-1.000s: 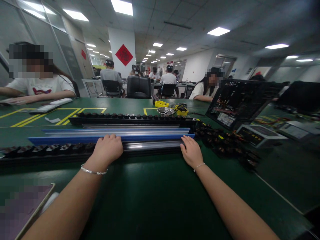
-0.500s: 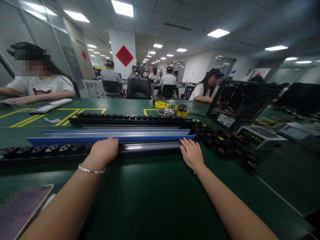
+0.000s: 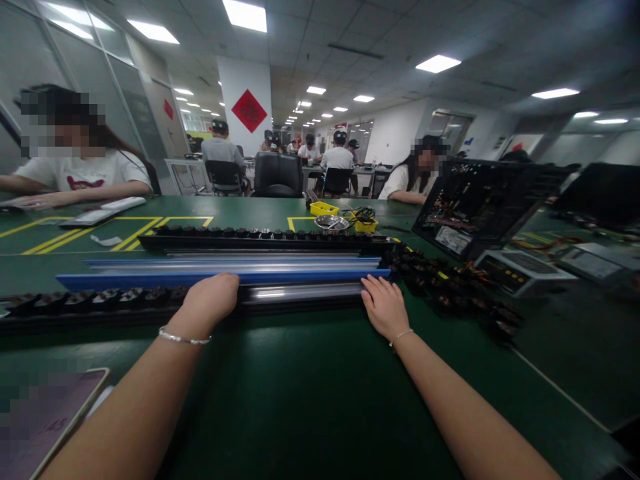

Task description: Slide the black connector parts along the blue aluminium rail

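A long black rail (image 3: 305, 293) with a shiny strip lies across the green table (image 3: 280, 400). My left hand (image 3: 213, 300) is closed on it near the row of dark parts (image 3: 105, 298) along its left portion; the fingertips are hidden behind the hand. At the rail's right end rests my right hand (image 3: 385, 305), fingers apart and laid on the edge. Just behind both hands are blue rails (image 3: 230, 275). Farther back a second black rail (image 3: 260, 241) carries a row of small dark parts.
Dark parts (image 3: 445, 280) are heaped right of the rails, beside a power supply (image 3: 523, 270) and an open computer case (image 3: 480, 207). A metal dish (image 3: 331, 223) and yellow tray (image 3: 324, 209) stand behind. A phone (image 3: 55, 420) lies front left. People sit across the table.
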### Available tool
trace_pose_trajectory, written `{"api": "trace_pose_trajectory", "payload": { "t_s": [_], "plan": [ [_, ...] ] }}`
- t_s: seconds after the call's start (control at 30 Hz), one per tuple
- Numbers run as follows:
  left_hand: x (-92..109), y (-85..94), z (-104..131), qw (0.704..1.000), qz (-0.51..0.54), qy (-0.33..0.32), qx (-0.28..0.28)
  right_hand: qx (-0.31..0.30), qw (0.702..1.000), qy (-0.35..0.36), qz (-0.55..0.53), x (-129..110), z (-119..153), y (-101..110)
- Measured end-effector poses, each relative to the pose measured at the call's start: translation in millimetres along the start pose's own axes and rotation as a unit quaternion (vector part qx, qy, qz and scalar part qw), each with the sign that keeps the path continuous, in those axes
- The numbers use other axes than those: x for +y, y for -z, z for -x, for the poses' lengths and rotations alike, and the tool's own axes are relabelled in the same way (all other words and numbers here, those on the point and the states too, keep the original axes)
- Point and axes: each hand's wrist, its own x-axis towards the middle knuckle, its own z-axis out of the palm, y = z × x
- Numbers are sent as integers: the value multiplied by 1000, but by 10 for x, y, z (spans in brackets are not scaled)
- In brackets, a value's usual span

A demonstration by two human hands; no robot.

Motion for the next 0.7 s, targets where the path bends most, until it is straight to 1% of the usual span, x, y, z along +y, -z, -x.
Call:
{"api": "trace_pose_trajectory", "payload": {
  "t_s": [0.27,0.43,0.7],
  "plan": [
    [18,5,-22,1000,15,-3,-15,5,1000,2,0,3,-1,3],
    [32,-3,-31,999,26,-22,-4,2,1000,1,0,7,-2,4],
    [83,-22,-49,999,44,-24,-4,7,1000,7,-1,19,-3,-11]
  ]
}}
